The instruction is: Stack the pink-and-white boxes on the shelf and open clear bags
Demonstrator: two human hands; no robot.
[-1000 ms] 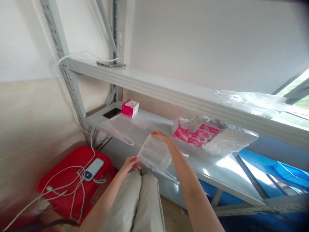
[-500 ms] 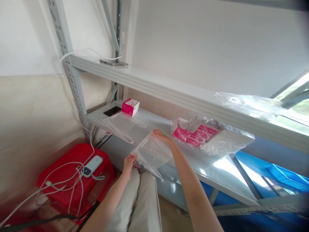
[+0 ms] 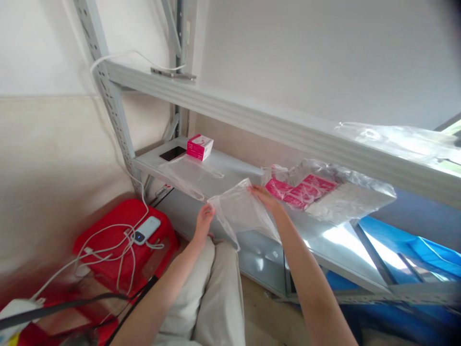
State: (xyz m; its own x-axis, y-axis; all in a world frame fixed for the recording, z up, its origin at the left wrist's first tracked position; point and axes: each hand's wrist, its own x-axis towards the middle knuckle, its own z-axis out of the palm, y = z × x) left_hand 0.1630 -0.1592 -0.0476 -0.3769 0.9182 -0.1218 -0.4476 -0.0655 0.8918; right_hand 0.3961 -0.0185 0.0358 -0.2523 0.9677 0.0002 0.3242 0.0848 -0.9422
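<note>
"What sits closest to you?"

"My knees (image 3: 220, 281), then the red plastic stool (image 3: 122, 213) on my left, serving as a stand for a white power bank (image 3: 148, 229), probably to keep it within reach."

"And your hands?"

"Both grasp one clear plastic carrier bag (image 3: 242, 209). My left hand (image 3: 204, 218) pinches a corner; my right hand (image 3: 262, 196) grips the far side of the upper edge. I'd judge two holding points keep such limp film spread."

"Where is it, exactly?"

"Raised at the front of the lower shelf (image 3: 237, 169), its narrow, strap-like end hanging towards my knees."

"Beyond it?"

"A second carrier bag (image 3: 185, 174) lies flat, overhanging the shelf's edge, perhaps so it's easy to pick up. Behind it are a smartphone (image 3: 173, 153) and a pink-and-white carton (image 3: 200, 147). Rightwards, pink cartons (image 3: 310, 191) sit in clear wrap, presumably bundled by it."

"Higher up?"

"Crumpled clear plastic (image 3: 396, 139) on the upper shelf (image 3: 252, 114)."
</note>
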